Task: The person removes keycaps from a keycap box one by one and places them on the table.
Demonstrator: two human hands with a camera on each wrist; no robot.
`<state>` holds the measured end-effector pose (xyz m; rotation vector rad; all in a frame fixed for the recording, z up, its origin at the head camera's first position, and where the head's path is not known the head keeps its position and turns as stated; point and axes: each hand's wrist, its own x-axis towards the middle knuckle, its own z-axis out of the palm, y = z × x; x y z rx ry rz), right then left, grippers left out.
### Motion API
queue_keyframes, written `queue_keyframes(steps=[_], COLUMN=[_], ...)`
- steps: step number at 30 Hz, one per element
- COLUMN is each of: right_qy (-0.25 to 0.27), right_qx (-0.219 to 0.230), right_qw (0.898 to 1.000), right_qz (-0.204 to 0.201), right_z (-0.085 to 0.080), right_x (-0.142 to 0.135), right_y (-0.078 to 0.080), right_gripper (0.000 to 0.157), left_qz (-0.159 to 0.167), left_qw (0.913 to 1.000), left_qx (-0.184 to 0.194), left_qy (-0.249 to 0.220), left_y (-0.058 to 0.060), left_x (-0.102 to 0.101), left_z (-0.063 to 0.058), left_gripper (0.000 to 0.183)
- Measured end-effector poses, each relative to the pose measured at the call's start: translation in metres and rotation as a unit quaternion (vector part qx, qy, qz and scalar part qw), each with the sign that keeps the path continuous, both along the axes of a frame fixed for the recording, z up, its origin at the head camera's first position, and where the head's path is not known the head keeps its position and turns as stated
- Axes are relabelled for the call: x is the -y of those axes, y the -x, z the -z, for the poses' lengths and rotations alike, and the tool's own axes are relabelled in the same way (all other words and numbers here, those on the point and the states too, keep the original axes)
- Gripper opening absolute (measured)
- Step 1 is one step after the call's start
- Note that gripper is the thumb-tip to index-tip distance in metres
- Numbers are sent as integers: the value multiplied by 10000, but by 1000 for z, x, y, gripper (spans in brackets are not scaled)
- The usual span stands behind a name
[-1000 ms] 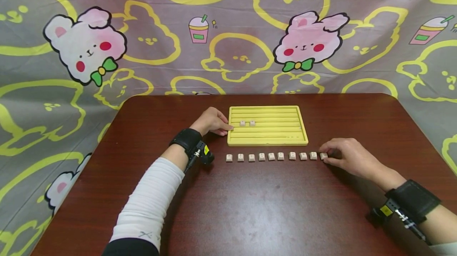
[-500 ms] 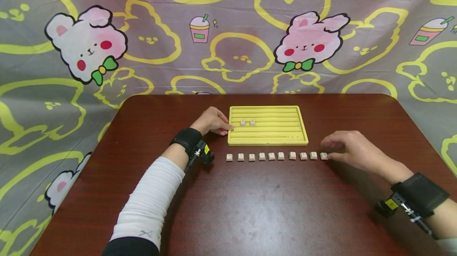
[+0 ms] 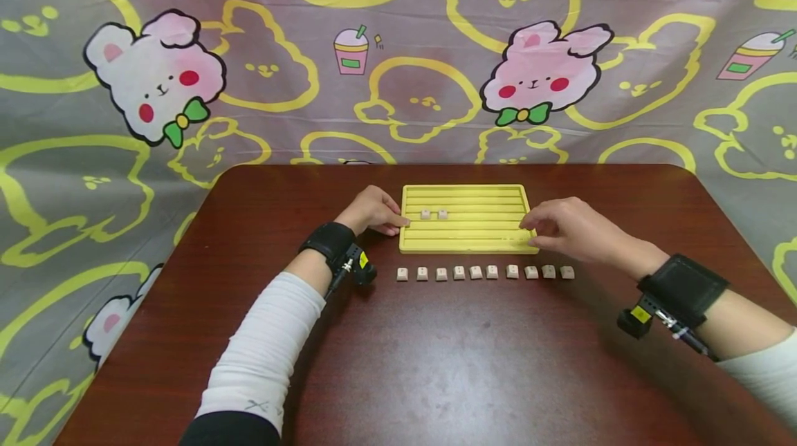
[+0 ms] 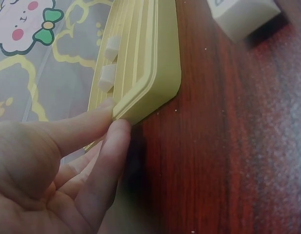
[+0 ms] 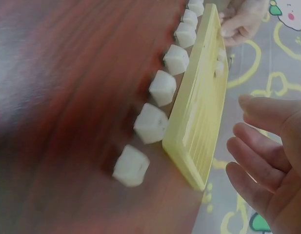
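A yellow ridged tray [image 3: 479, 231] lies on the table, bearing two whitish keycaps [image 3: 434, 214] in a groove towards its left end. My left hand [image 3: 373, 212] pinches the tray's left edge; in the left wrist view the thumb and a finger [image 4: 113, 146] meet at its corner. At the tray's right edge hovers my right hand [image 3: 575, 228], fingers loosely bent. The right wrist view shows this hand [image 5: 272, 151] with nothing between thumb and fingers. Along the tray's near side runs a row of several keycaps [image 3: 476, 272], spaced apart on the table.
The dark red-brown wooden table [image 3: 461, 363] has rounded far corners. Behind it hangs a cloth [image 3: 423, 31] printed with cartoon rabbits and yellow outlines. Each wrist wears a black strap [image 3: 681, 290] with a small camera.
My right hand has left the rightmost keycap of the row and moved up and left to the tray's right edge. The left hand keeps its grip on the tray.
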<state>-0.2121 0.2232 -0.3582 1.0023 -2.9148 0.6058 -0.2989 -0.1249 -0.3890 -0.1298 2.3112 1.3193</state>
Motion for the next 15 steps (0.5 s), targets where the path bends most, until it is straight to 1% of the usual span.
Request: queue_keyframes(steps=[4, 7, 12, 15], right_qy=[6, -92, -294, -299], right_qx=[125, 187, 278, 323], right_qw=[9999, 9997, 9991, 9990], right_qz=[-89, -139, -126, -124], right_z=[-2, -2, -2, -2], right_x=[16, 29, 51, 63], right_y=[11, 19, 32, 41], right_gripper=[26, 26, 29, 30], left_qz=[-10, 4, -2, -16], left_qw=[10000, 10000, 10000, 10000], left_qx=[12, 28, 39, 50], left_qy=[11, 9, 32, 35], left_y=[0, -1, -3, -2], left_x=[0, 0, -1, -1], left_z=[-1, -2, -5, -5], left_gripper=[30, 30, 30, 30])
